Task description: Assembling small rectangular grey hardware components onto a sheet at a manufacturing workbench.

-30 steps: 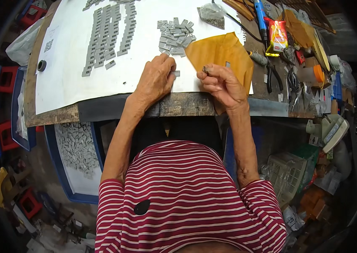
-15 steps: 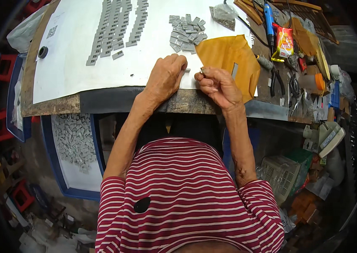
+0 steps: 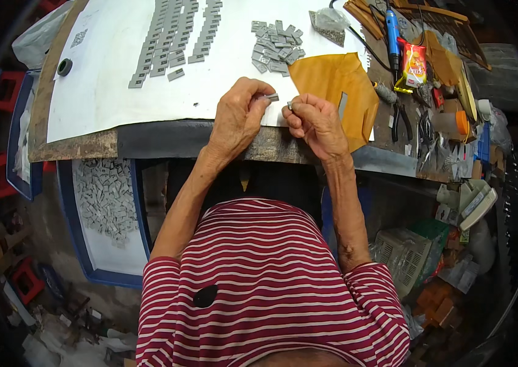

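Between thumb and fingers, my left hand (image 3: pixel 238 116) pinches a small grey block (image 3: pixel 272 96) whose end pokes out to the right. Facing it, my right hand (image 3: pixel 318 125) is closed on a tiny metal piece (image 3: pixel 290 106) at its fingertips. The two pieces are close but apart, just above the white sheet (image 3: pixel 210 98) near the table's front edge. Beyond my hands lies a loose pile of grey blocks (image 3: pixel 276 46). Similar blocks stand in long overlapping rows (image 3: pixel 164 40) farther left. A brown paper envelope (image 3: pixel 323 76) lies beside my right hand, with a grey strip (image 3: pixel 342 104) on it.
A bag of small parts (image 3: pixel 330 25) lies at the back. To the right are a blue electric screwdriver (image 3: pixel 392 30), a red-yellow packet (image 3: pixel 412 64) and black-handled pliers (image 3: pixel 402 122). A black ring (image 3: pixel 64 67) sits far left. Below the table, a blue tray (image 3: pixel 75 232) holds many grey pieces.
My left hand has turned slightly, so more of the grey block shows. The metal piece in my right fingertips is more visible. The whole view has shifted a little.
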{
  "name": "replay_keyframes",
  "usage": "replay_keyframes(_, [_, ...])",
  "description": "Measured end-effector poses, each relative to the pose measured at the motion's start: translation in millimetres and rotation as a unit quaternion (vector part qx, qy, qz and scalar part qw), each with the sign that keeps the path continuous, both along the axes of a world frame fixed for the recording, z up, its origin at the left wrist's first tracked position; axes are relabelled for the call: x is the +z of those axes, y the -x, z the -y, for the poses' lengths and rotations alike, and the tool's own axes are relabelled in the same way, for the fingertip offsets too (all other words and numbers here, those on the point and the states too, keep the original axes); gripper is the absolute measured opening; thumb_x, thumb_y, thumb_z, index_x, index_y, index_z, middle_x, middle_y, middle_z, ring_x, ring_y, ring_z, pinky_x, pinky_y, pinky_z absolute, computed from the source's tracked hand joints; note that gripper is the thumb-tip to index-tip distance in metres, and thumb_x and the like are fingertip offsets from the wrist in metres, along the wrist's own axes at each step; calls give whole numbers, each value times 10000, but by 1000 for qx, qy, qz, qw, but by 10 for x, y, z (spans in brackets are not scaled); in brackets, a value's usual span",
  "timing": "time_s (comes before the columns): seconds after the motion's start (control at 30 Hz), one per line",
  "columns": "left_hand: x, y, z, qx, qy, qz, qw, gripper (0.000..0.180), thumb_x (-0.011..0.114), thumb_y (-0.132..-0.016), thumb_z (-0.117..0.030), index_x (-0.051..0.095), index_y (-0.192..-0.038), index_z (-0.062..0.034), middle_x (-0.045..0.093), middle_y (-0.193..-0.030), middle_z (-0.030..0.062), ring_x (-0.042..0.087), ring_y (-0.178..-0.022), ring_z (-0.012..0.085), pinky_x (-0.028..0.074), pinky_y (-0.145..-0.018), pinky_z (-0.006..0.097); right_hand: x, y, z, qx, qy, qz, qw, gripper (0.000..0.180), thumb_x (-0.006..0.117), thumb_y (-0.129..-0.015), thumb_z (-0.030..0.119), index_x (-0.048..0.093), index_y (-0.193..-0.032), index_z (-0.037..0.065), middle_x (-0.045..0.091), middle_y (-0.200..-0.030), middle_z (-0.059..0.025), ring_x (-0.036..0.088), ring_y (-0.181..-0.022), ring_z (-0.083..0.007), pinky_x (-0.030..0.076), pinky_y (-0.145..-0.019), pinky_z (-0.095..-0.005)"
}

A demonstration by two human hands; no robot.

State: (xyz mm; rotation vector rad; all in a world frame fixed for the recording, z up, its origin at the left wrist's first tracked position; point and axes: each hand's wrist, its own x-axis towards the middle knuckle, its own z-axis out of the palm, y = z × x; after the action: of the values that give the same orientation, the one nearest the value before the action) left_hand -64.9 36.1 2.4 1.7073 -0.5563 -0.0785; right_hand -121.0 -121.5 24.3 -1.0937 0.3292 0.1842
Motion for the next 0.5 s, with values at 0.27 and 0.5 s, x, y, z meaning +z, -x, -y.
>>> replay_keyframes(0.27, [157, 115, -7, -22, 17, -134, 991, 108, 512, -800, -29, 577, -862, 31, 543, -704, 66, 486, -607, 113, 411, -563, 245, -13, -21, -19, -14, 2, 7, 1000, 53, 526, -821, 13, 507, -822, -37, 549, -698, -86, 487, -537, -87, 406, -449, -197])
replay_keyframes(0.5, [59, 101, -12, -32, 52, -196, 979, 179, 513, -816, -81, 610, -931, 16, 531, -658, -4, 439, -589, 51, 376, -537, 194, -42, -17, -5, -32, -19, 15, 999, 44, 532, -815, 2, 509, -827, -33, 556, -687, -82, 481, -507, -81, 390, -418, -198])
